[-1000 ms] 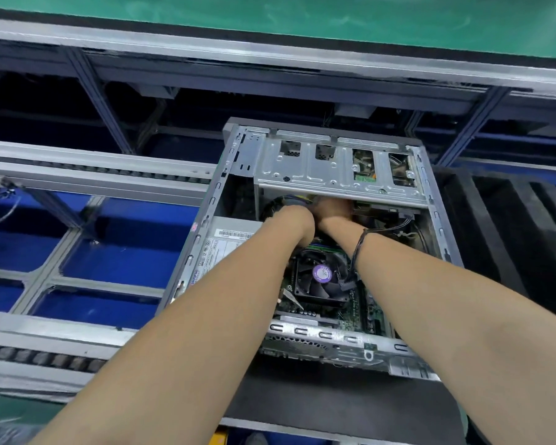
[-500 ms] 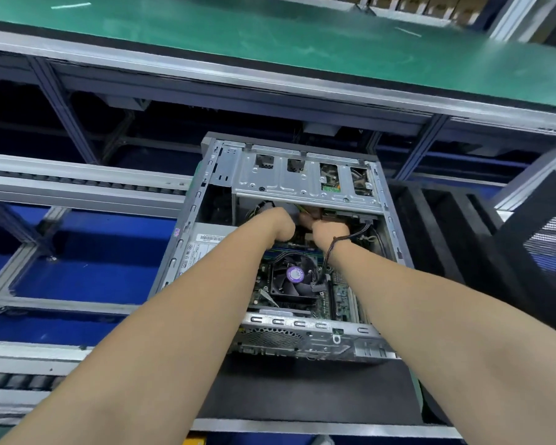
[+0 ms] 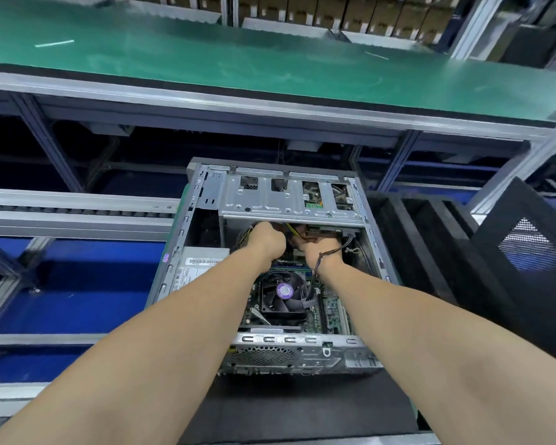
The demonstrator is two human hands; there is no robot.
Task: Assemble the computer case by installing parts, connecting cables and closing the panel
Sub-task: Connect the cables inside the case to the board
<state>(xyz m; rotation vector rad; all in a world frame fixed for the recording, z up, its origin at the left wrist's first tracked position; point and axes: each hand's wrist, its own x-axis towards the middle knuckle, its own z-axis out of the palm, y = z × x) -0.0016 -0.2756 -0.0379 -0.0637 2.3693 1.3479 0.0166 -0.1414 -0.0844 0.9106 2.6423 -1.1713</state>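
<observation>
"Where's the box?"

"The open grey metal computer case [image 3: 174,252] lies on the black mat [image 3: 302,409], below the green-topped bench [image 3: 270,65]. Both hands are inside it, under the silver drive cage [image 3: 270,200]."

"Holding anything?"

"The left hand [image 3: 267,240] is curled in a fist against the yellow and black wires [image 3: 246,234]; whether it grips them, I can't tell. The right hand [image 3: 318,248] has its fingertips hidden, so I can't tell there either. A thin dark cable [image 3: 329,252] drapes over that wrist."

"Any writing?"

"A barcode label [image 3: 204,261] on the silver power supply [image 3: 206,252] and a round purple sticker [image 3: 284,290] on the black fan [image 3: 280,306], both too small to read."
</observation>
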